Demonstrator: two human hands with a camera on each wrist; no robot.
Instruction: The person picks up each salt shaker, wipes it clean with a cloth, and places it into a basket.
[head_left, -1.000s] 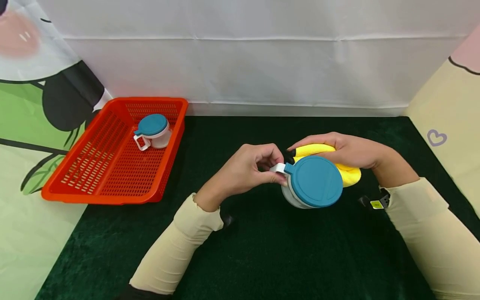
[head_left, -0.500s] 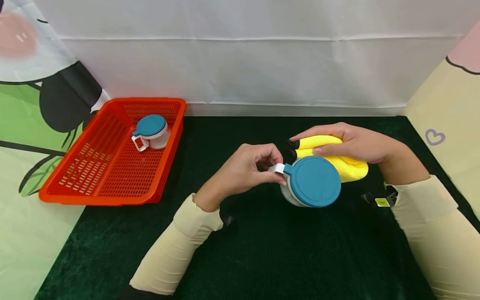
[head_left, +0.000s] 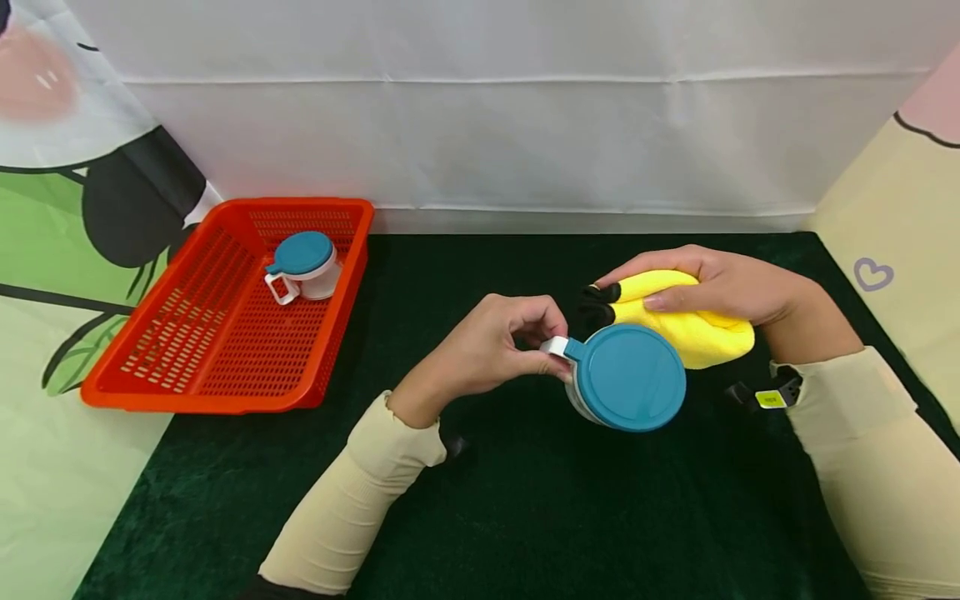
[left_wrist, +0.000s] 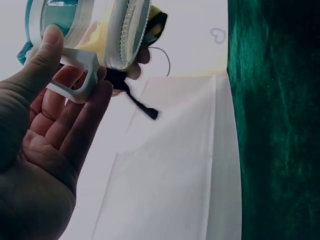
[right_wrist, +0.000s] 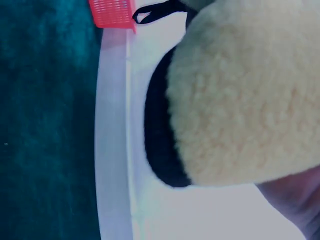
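My left hand pinches the white handle of a clear jar with a flat blue lid. In the left wrist view the thumb lies over the handle's top and the fingers are behind it. With my right hand I grip a folded yellow cloth with black edging, thumb on top. The cloth is right behind the jar, which overlaps it in the head view. Close up in the right wrist view, the fuzzy cloth shows its black hem and a loop.
A red perforated basket stands at the left on the dark green tabletop. Inside it, near the back right, is another jar with a blue lid and white handle. A white sheet hangs behind.
My right hand has shifted right with the cloth, and its thumb now shows on top. The jar's lid sits slightly lower in view; my left hand keeps its hold on the handle.
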